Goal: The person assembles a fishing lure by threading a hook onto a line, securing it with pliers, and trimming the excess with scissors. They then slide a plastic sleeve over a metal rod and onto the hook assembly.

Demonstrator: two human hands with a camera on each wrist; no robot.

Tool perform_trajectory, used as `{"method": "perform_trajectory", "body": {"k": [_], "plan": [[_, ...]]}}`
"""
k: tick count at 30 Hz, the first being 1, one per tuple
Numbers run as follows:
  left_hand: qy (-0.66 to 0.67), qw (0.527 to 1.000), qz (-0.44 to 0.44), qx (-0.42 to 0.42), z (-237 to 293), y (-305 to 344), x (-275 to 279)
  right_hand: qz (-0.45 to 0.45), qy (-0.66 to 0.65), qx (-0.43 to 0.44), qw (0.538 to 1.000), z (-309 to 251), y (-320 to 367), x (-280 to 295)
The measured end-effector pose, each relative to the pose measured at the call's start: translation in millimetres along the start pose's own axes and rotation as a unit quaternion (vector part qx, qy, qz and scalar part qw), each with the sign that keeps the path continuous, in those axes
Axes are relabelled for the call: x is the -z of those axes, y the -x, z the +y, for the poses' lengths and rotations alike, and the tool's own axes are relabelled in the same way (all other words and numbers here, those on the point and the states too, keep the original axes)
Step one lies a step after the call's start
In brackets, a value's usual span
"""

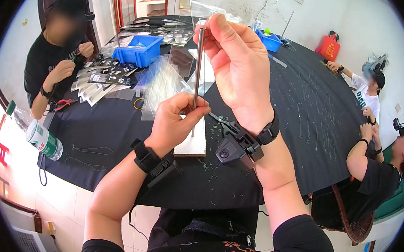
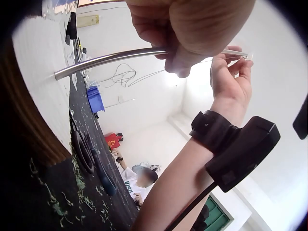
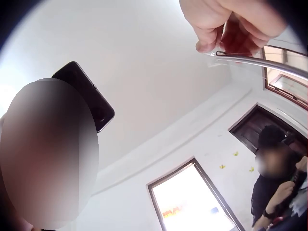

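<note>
A slim metal rod [image 1: 199, 60] stands upright, its lower end at a white board [image 1: 191, 146] with a wooden edge. My left hand [image 1: 174, 121] grips the rod partway up, thumb and fingers curled round it. At the rod's top, my right hand [image 1: 241, 65] pinches a bit of clear plastic [image 3: 211, 54] between thumb and fingers. A fine thread [image 1: 204, 74] runs down beside the rod from there. In the left wrist view the rod [image 2: 110, 58] meets the board [image 2: 43, 62]. Dark-handled scissors [image 1: 225, 123] lie right of the board.
Thread scraps [image 1: 215, 164] and thin loops [image 1: 92, 150] litter the black tablecloth [image 1: 114, 176]. Clear plastic sleeves [image 1: 160, 83], printed cards [image 1: 107, 77] and a blue bin [image 1: 139, 50] sit to the left. A bottle [image 1: 44, 138] is at the left edge. Several people work around the table.
</note>
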State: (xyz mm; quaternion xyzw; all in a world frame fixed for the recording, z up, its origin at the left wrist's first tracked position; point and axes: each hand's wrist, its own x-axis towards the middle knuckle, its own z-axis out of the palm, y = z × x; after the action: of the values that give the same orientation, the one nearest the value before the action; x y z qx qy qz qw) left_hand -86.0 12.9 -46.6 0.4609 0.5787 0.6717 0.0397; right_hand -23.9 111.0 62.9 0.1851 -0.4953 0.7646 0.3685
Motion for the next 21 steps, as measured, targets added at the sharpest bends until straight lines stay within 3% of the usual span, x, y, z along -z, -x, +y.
{"method": "perform_trajectory", "body": {"k": [5,11,21], "plan": [[-0.065,0.997,-0.043,0.012,5.1,0.1,5.4,0.013,0.040,0.030,0.999,1.1,0.0,-1.2],[-0.005,1.000,-0.005,0.008,4.9,-0.4,0.2,0.016,0.092,0.055,0.994,-2.8,-1.2,0.4],[-0.018,0.999,-0.038,0.018,4.1,0.8,3.2,0.020,0.097,0.053,0.994,-12.0,-1.1,3.2]]}}
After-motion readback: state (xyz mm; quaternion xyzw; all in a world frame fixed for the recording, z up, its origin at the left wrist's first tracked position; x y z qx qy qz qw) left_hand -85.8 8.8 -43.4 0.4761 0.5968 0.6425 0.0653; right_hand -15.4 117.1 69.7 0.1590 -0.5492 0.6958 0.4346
